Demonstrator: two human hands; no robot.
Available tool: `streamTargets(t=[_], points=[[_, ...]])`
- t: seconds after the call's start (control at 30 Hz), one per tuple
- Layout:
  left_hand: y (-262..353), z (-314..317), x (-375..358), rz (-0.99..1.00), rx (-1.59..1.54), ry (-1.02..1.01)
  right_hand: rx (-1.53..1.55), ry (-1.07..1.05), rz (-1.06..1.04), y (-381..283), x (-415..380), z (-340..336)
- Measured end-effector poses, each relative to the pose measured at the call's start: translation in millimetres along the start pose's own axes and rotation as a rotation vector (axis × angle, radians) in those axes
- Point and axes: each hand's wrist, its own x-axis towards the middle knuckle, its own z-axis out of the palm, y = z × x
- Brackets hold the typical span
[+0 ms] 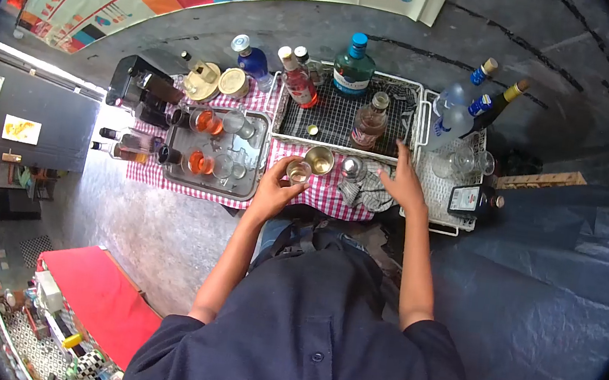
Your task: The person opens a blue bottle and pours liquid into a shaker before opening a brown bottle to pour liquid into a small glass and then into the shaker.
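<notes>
My left hand [275, 187] grips a small clear glass [298, 170] that stands on the red-and-white checked cloth [322, 196]. Right behind the glass stands a metal cup [319, 160], and a second metal cup [353, 167] is beside it. My right hand [403, 182] lies flat with fingers spread on a grey rag [364, 189], at the front edge of a white wire rack [339, 115]. A brown bottle [369, 121] stands in the rack just beyond my fingertips.
A metal tray [249, 184] at left holds several glasses, some with orange liquid. Bottles line the back: a teal bottle [354, 64], a red-liquid bottle [298, 78], a blue bottle [253, 58]. A second rack [442, 198] at right holds bottles and glasses.
</notes>
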Motion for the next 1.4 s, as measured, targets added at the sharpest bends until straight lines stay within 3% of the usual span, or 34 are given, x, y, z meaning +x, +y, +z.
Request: streamTargets(t=[0.2,0.3,0.47,0.57,0.67,0.9,1.1,1.4], points=[[-23.0,2.1,12.6,0.017,0.139,-0.022,-0.017,-0.058,-0.014,6.6,-32.8,27.3],[-23.1,0.6,15.2,0.017,0.204,-0.036,0.147,-0.087,0.08,-7.4,-39.7,34.1],[-19.7,1.5,16.6,-0.006,0.178,-0.043,0.173,-0.173,0.096,24.5,-52.7,79.9],[-26.3,1.2,20.1,0.007,0.184,-0.049,-0.2,-0.219,0.097,13.9,-63.5,98.5],[-25.4,2.1,20.8,-0.008,0.205,-0.04,-0.184,-0.181,0.065,26.2,-66.9,112.7],[-24.1,1.5,26.5,-0.049,0.436,-0.045,-0.174,-0.181,0.041,33.1,-65.3,115.2],[-46.1,1.0,36.0,-0.01,0.429,-0.021,-0.21,-0.215,0.041,35.0,-64.7,116.6],[-31.8,7.1,39.0,-0.062,0.527,-0.044,-0.154,-0.403,0.115,43.6,-54.4,113.2]])
